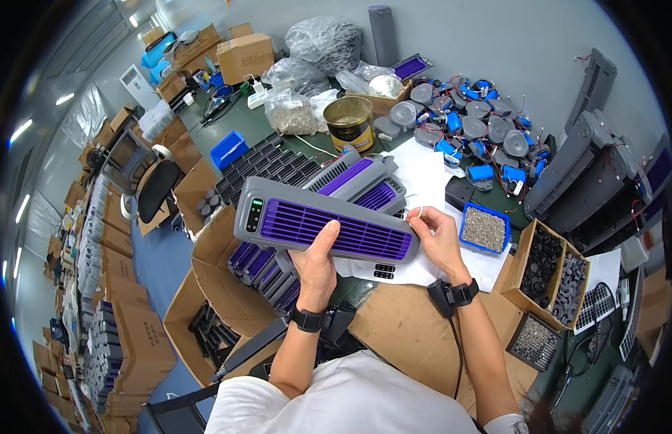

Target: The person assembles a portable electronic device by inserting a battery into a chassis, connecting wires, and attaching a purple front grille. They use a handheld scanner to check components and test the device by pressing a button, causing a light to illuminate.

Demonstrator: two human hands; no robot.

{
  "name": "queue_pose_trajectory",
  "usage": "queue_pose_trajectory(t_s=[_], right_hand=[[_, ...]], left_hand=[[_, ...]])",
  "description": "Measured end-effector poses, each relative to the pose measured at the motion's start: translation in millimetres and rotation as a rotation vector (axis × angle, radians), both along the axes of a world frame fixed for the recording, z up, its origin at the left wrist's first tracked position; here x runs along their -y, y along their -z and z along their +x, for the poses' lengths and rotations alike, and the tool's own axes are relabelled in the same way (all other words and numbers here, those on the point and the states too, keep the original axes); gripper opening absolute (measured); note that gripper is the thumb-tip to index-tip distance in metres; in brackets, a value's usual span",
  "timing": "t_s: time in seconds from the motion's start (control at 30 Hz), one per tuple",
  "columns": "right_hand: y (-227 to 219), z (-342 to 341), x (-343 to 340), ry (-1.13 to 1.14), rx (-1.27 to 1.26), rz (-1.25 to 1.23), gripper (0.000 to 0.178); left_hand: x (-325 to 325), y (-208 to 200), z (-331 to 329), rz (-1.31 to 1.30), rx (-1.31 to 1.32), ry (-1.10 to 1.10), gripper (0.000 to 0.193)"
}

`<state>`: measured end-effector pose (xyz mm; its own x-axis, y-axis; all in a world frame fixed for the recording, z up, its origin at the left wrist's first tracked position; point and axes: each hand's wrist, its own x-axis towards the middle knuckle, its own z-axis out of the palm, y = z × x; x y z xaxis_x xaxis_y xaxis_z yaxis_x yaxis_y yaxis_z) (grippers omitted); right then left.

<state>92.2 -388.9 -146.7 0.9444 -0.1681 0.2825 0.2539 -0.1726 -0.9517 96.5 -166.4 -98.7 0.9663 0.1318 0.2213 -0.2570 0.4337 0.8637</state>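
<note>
A long grey fan housing (242,210) with a purple slatted grille lies tilted across the middle, a small lit panel at its left end. My left hand (314,271) grips it along the lower edge, thumb up over the grille. At its right end, my right hand (441,242) pinches a thin white cord (414,197) with thumb and forefinger. Where the cord's far end goes is hard to make out. Behind the held housing lie more purple-grilled housings (350,176). Small black button panels (384,271) rest on white paper below it.
Motors with blue parts and wires (488,119) cover the back right. A blue tray of screws (484,228) and a cardboard box of black parts (542,264) stand to the right. A tin can (350,134) sits behind; open cartons (224,264) are at left.
</note>
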Motion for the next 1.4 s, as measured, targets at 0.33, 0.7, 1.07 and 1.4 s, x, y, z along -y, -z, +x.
queue_pose_trajectory(t_s=[0.33,0.7,1.07,1.4], right_hand=[[-1.4,-0.1,-0.6,0.007,-0.002,-0.004,0.013],[-0.7,-0.1,-0.4,0.007,0.003,0.003,0.013],[-1.3,-0.2,-0.4,0.007,-0.002,-0.005,0.012],[-0.2,0.7,0.1,0.005,0.001,0.0,0.013]], left_hand=[[0.4,-1.5,-0.6,-0.002,-0.005,-0.003,0.041],[-2.2,1.2,0.6,-0.028,-0.027,0.021,0.049],[2.3,-3.8,-2.0,-0.009,-0.004,-0.013,0.041],[1.0,-2.1,-0.7,-0.02,-0.007,-0.013,0.044]])
